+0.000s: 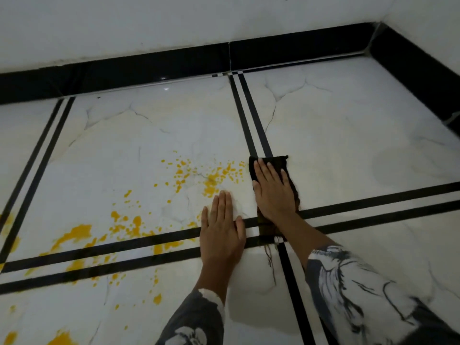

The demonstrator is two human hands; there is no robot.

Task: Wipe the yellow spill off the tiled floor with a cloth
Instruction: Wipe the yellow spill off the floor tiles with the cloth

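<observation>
My right hand (272,189) lies flat, fingers spread, pressing a dark cloth (270,185) onto the tiled floor (348,135); nothing is pinched, the palm simply pins it down where the black tile stripes (258,135) cross. My left hand (222,231) is also flat and holding nothing, braced on the bare tile just beside the cloth. The yellow spill (211,181) lies to the left of the cloth, its nearest drops just off the cloth's edge, and it trails away in larger blotches toward the lower left, across the striped joints. The cloth looks thin, limp and light, with frayed threads trailing at its near end, so I judge it will bunch or fold if I push from one corner; a broad palm over its middle should keep it flat. The glossy tile looks slick, so the cloth should glide easily, but the liquid may smear rather than lift. I cannot tell how wet the cloth is.
</observation>
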